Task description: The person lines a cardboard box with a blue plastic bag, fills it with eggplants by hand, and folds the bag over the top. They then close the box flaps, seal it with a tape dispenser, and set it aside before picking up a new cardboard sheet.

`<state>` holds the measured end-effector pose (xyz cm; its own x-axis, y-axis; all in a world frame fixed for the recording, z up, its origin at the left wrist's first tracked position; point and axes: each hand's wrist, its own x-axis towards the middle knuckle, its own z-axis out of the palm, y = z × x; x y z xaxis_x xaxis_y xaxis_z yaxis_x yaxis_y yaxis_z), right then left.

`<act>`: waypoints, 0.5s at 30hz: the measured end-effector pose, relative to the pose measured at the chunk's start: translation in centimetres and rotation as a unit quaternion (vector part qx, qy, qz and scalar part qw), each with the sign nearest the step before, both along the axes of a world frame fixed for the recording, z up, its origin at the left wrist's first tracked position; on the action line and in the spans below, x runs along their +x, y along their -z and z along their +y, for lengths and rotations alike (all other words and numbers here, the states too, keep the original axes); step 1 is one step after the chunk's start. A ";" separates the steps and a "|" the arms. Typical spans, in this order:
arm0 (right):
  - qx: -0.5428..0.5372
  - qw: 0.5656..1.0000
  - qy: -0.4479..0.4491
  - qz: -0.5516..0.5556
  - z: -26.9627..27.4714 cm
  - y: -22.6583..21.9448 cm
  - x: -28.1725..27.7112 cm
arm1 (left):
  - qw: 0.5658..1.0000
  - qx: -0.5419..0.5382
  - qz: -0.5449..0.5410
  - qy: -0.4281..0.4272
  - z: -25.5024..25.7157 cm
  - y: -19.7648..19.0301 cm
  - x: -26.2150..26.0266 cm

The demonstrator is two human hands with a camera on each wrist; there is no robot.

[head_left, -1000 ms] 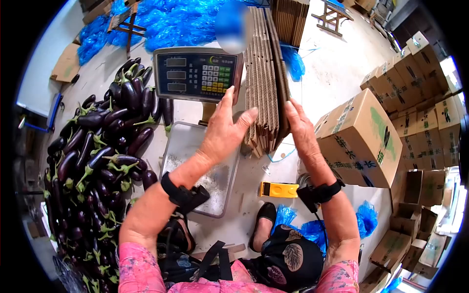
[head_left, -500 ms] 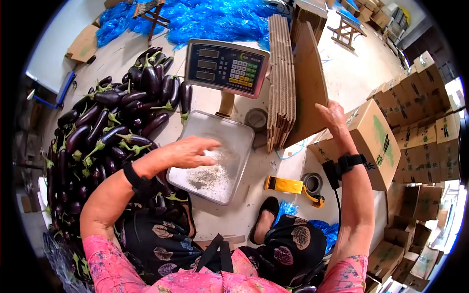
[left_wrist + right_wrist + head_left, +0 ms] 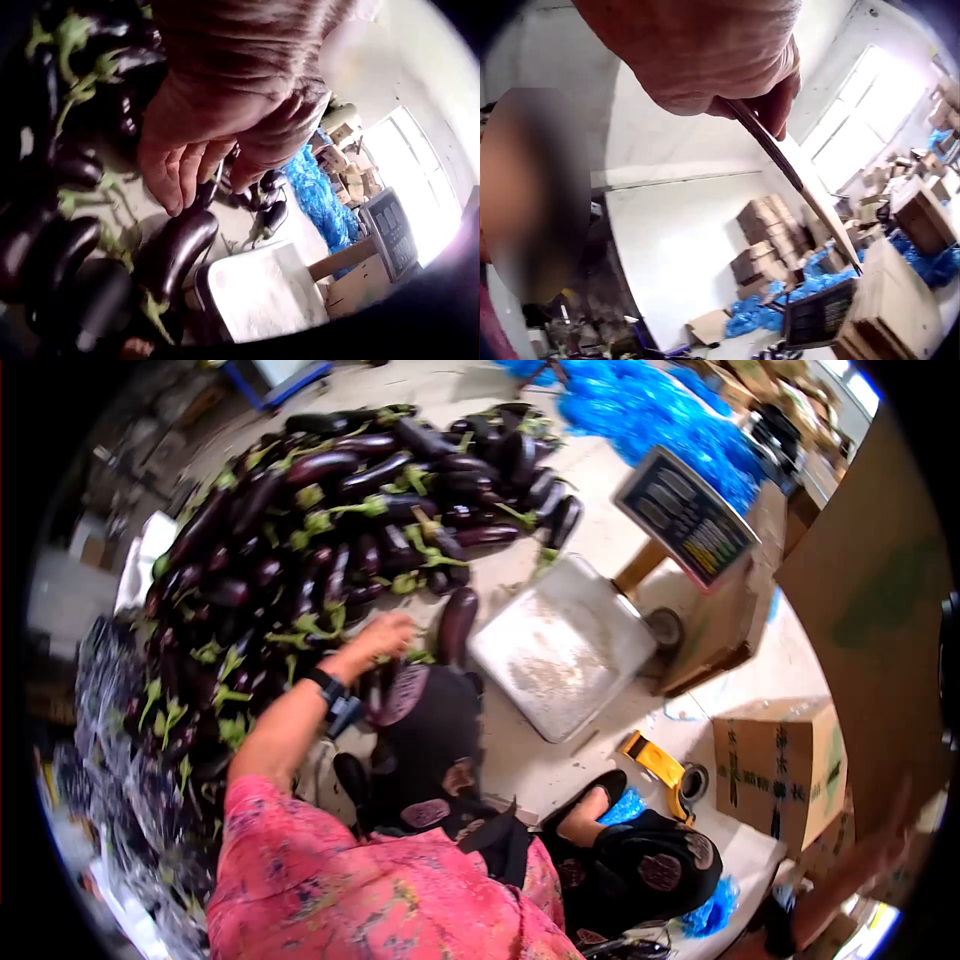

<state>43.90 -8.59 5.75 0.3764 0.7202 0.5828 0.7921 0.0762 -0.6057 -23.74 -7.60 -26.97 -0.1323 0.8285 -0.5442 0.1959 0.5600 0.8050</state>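
Observation:
In the head view the left hand [image 3: 385,637] is over the near edge of the eggplant heap [image 3: 330,570], beside a single dark eggplant [image 3: 458,625]. The left wrist view has its fingers bent downward just above an eggplant [image 3: 180,251]; whether they touch it cannot be told. The right hand [image 3: 720,60] pinches the edge of a flat cardboard sheet [image 3: 810,199] between thumb and fingers. That sheet [image 3: 870,580] stands raised at the right of the head view, where the right hand is blurred. A scale with a metal tray [image 3: 560,650] and a tilted display [image 3: 685,515] stands between.
Folded cardboard [image 3: 725,615] stands behind the scale. A yellow tape dispenser [image 3: 655,760] and a printed carton [image 3: 780,765] are on the floor to the right. Blue plastic [image 3: 640,410] covers the far floor, and clear plastic [image 3: 120,740] lies at the left.
The left hand has moved from above the scale tray to the eggplants. The right hand has drawn the cardboard sheet away from the stack to the right. The head view has turned left.

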 end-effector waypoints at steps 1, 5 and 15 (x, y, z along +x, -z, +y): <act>0.017 1.000 -0.013 -0.013 -1.1 -1.2 -1.3 | 1.000 -0.016 -0.008 0.013 -1.8 0.8 1.3; 0.028 0.994 -0.101 -0.033 -4.4 -2.9 -8.0 | 0.996 0.033 -0.012 0.080 -7.2 5.2 2.9; -0.378 0.875 -0.292 -0.079 -6.0 4.6 -21.4 | 0.998 0.042 -0.051 0.002 -7.8 -4.2 3.0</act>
